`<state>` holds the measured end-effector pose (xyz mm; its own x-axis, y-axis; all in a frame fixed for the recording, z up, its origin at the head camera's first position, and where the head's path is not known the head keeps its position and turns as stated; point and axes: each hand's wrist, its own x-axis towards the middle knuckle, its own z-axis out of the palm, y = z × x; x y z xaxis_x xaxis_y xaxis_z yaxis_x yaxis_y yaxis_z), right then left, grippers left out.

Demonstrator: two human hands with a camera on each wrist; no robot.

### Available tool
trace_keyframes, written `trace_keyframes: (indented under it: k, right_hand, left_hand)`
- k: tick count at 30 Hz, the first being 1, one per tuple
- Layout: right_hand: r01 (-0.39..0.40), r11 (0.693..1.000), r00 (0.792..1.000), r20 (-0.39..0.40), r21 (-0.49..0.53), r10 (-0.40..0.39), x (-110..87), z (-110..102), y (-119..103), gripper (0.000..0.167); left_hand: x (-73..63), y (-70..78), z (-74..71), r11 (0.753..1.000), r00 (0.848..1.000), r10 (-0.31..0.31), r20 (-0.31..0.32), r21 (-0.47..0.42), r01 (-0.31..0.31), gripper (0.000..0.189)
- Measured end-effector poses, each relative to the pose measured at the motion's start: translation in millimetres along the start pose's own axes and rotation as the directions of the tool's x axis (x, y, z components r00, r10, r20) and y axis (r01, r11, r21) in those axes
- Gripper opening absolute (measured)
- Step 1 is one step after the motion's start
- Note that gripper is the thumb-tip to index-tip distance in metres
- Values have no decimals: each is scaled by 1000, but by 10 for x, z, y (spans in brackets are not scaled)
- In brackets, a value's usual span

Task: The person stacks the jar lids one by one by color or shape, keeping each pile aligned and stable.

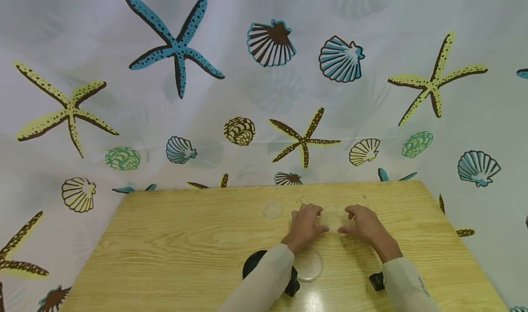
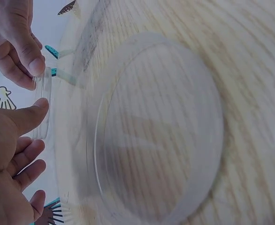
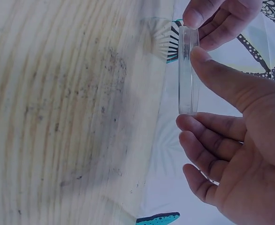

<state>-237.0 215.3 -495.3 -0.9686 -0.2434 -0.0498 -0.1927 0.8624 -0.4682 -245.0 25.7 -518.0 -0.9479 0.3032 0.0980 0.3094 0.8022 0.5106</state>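
The held dish (image 1: pixel 333 218) and the larger round dish (image 1: pixel 309 266) are looking clear. The bench (image 1: pixel 173 234) is showing yellow-brown wood grain and dark specks (image 3: pixel 113 70). The cloth (image 1: pixel 231 92) is bearing blue, yellow and brown starfish (image 1: pixel 178 47) and blue, yellow, brown and green shells (image 1: pixel 272 44) on white. The sleeves (image 1: pixel 266 277) are looking pale, the disc (image 1: pixel 252 262) black.

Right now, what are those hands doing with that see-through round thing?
A person is holding a clear round dish above the wooden table. The left hand and the right hand grip it from opposite sides, thumbs and fingers at its edge. A larger clear disc lies on the table closer to the person, and a smaller clear disc lies beyond the left hand.
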Motion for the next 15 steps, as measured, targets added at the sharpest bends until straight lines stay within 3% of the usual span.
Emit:
trace_keyframes:
  k: [15]
  right_hand:
    - [17,999,1000,3,48,-17,-61,-46,-111,60]
  left_hand:
    - [-93,-23,-147,999,1000,17,-24,-27,-17,48]
